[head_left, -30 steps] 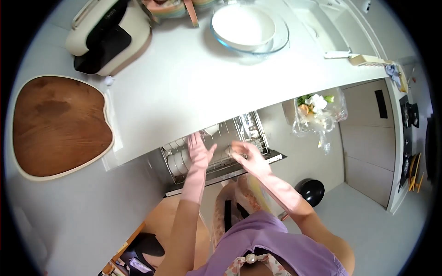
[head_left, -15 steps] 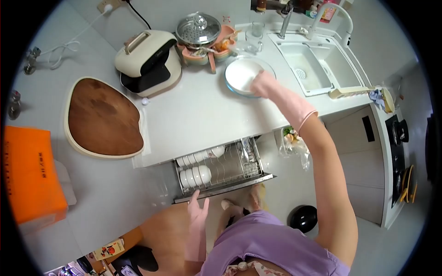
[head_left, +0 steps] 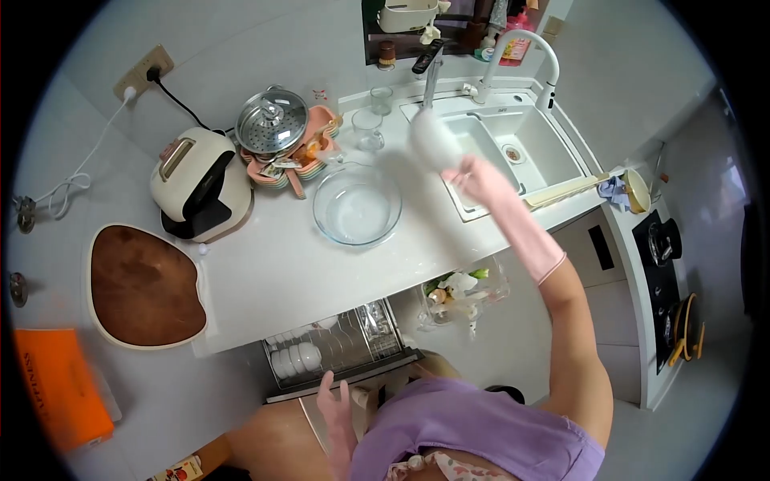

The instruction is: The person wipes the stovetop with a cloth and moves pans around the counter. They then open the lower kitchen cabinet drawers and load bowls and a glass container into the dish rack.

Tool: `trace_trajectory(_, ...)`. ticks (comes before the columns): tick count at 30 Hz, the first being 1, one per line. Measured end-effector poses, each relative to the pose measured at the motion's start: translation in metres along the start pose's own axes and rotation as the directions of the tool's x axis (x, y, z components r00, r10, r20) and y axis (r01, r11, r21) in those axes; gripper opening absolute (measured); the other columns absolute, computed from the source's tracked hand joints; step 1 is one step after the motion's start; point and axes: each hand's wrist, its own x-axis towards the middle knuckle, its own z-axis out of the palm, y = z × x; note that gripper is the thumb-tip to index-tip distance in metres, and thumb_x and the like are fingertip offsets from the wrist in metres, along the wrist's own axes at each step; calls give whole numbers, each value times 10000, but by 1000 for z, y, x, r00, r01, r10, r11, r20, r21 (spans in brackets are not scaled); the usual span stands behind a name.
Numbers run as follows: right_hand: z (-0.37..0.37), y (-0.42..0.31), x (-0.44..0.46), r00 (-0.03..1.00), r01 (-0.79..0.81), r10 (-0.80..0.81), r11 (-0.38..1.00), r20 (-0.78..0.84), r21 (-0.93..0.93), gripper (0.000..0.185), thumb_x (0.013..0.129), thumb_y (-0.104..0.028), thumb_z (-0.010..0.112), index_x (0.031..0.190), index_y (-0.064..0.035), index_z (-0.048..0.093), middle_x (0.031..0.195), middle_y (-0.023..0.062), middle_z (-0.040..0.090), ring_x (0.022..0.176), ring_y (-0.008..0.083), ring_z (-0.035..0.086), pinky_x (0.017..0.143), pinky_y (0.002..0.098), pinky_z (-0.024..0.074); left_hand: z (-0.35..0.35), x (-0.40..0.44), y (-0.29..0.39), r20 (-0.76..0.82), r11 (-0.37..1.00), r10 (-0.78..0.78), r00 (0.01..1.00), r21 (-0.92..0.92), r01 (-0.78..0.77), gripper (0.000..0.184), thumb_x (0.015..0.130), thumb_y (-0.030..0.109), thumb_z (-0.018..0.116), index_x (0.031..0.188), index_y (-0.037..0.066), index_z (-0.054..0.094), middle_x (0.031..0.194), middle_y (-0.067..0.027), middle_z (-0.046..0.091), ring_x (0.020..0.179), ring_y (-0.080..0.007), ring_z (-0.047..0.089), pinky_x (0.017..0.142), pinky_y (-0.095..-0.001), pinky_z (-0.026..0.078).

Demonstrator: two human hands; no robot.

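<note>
Both hands wear pink rubber gloves. My right hand (head_left: 480, 183) grips the rim of a white bowl (head_left: 434, 141), which is tilted and blurred above the counter at the left edge of the sink (head_left: 513, 152). A clear glass bowl (head_left: 358, 205) stands on the counter to the left of it. My left hand (head_left: 335, 401) is held low with thumb and fingers apart, holding nothing, near the front of the pulled-out drawer (head_left: 345, 373). White bowls (head_left: 296, 360) stand in the drawer's wire rack.
On the counter (head_left: 281, 297) are a cream appliance (head_left: 202, 184), a steamer pot (head_left: 273, 122), glasses (head_left: 368, 130) and a brown board (head_left: 144, 284). An orange box (head_left: 64, 389) lies at left. A bag of flowers (head_left: 461, 295) is below the counter edge. The stove (head_left: 662, 272) is at right.
My right hand has lifted the white bowl out of the glass bowl and carried it right toward the sink. My left hand stays low and open. The view has shifted.
</note>
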Motion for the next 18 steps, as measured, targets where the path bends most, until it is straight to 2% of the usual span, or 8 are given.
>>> trace_trajectory(2,15,86,63,999,35,-9,752,-42,659,368,838,-352,688,904,8,640,836,134,677,797,192,633,695,370,491,8,-1,10,4,1000,-15,1000,8,15,409,808,108,691,1164,-56,576,1135,-191,629,1085,-301,591,952,-363,440)
trace_trajectory(4,17,112,84,944,122,207,501,-256,857,357,848,-266,687,1019,41,628,889,112,677,838,142,615,717,323,498,11,-2,17,-5,1000,-10,1000,15,10,398,812,107,687,1159,-55,579,1129,-192,631,1077,-299,596,944,-362,446)
trace_trajectory(8,58,183,103,932,218,79,660,-354,719,499,847,-34,586,1315,8,418,1192,60,566,1060,116,535,925,236,436,13,-4,17,-71,1000,-3,997,5,3,386,816,111,683,1155,-46,585,1127,-197,634,1077,-302,600,937,-368,457)
trace_trajectory(9,68,188,101,885,266,-3,824,-466,500,462,831,9,563,1280,0,455,1187,71,578,1078,127,536,947,242,417,15,-4,13,-75,1000,8,997,12,-7,384,819,115,680,1157,-41,586,1135,-192,632,1083,-303,598,941,-372,457)
trace_trajectory(10,82,190,99,846,242,97,807,-525,539,432,834,0,559,1258,-8,474,1188,77,580,1090,131,536,948,247,410,11,-11,7,-76,999,0,997,33,2,381,822,119,678,1157,-36,588,1141,-187,632,1085,-305,597,944,-375,455)
trace_trajectory(12,100,235,107,924,187,85,749,-373,635,273,882,-48,537,1154,-45,513,1099,53,597,1012,129,554,908,254,435,4,-20,6,-83,997,-16,996,76,23,374,827,128,674,1157,-27,591,1151,-174,632,1088,-309,596,950,-380,453)
trace_trajectory(14,95,221,95,950,178,59,704,-307,688,370,892,-73,545,1253,-21,479,1241,94,562,1148,199,524,1004,336,387,-8,-31,4,-114,993,-54,992,94,65,376,830,133,675,1163,-21,590,1162,-163,630,1098,-297,592,946,-374,453)
trace_trajectory(18,68,222,55,962,235,66,293,-265,927,419,916,-179,544,1298,-32,452,1298,115,517,1207,239,465,1041,432,332,-33,-46,22,-137,956,-283,949,46,291,380,838,133,669,1176,-17,584,1174,-149,626,1112,-268,585,932,-357,453)
